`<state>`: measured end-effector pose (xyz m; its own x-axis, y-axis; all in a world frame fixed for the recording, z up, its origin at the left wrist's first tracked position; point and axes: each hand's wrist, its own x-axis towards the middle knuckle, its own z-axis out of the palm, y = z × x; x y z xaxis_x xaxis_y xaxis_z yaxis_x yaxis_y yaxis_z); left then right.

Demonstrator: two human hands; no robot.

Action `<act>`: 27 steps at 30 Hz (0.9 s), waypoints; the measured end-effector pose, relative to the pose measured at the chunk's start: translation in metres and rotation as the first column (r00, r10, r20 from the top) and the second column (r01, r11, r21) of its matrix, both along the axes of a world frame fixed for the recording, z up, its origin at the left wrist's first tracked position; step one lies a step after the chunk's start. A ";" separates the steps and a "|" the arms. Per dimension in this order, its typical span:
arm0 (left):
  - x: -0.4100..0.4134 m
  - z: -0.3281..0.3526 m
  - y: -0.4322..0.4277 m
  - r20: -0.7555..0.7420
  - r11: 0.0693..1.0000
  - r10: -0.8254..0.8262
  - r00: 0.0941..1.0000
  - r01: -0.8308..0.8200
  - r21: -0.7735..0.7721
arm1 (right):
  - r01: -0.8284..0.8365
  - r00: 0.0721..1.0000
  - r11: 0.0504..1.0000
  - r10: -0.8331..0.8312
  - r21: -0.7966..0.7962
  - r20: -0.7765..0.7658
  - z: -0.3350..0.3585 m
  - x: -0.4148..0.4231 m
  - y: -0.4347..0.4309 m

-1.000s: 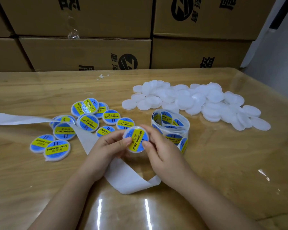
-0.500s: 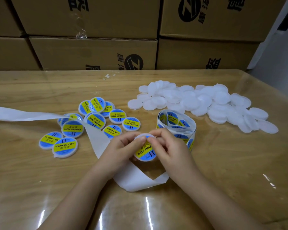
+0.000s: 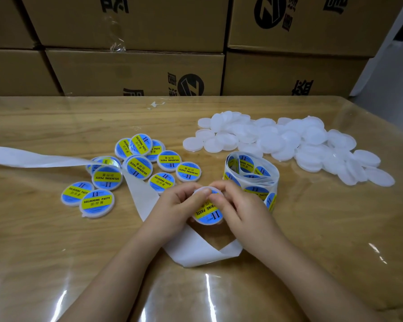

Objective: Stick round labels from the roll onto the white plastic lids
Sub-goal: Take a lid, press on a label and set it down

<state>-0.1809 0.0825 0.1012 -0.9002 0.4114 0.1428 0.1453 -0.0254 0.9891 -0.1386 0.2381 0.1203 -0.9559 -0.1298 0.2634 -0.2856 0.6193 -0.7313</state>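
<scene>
White labelled lid pinched at far rim by left hand, right hand; roll just beside.

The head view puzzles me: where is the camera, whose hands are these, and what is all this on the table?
There is no machine here. A person works with bare hands, and the single camera sits on their head, looking forward and down. That is why the left hand and right hand enter from the bottom edge. Both pinch one held lid by its rim; it bears a blue and yellow label reading SOLDERING PASTE. Just beyond the right hand stands the label roll, loosely coiled. Its spent backing strip trails off to the left across the wooden table. Left of the hands lie the finished lids, already labelled. At the far right is a pile of plain white lids with no labels. Cardboard boxes are stacked behind the table.
</scene>
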 end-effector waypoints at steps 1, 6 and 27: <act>0.000 0.000 0.000 0.002 1.000 -0.002 1.000 0.002 0.004 | 0.007 1.000 1.000 -0.006 0.008 -0.010 0.001 0.000 0.000; -0.001 -0.001 0.001 0.009 1.000 0.005 1.000 -0.005 0.003 | 0.004 1.000 1.000 -0.003 0.015 -0.029 -0.001 0.001 0.000; -0.003 0.002 -0.002 0.027 1.000 0.000 1.000 -0.001 0.021 | -0.240 0.938 0.908 0.309 -0.344 0.159 0.004 -0.005 0.017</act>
<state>-0.1839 0.0802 0.1029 -0.9040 0.4081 0.1272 0.1190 -0.0456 0.9918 -0.1437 0.2548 0.1244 -0.9313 -0.3379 0.1363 -0.2336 0.2664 -0.9351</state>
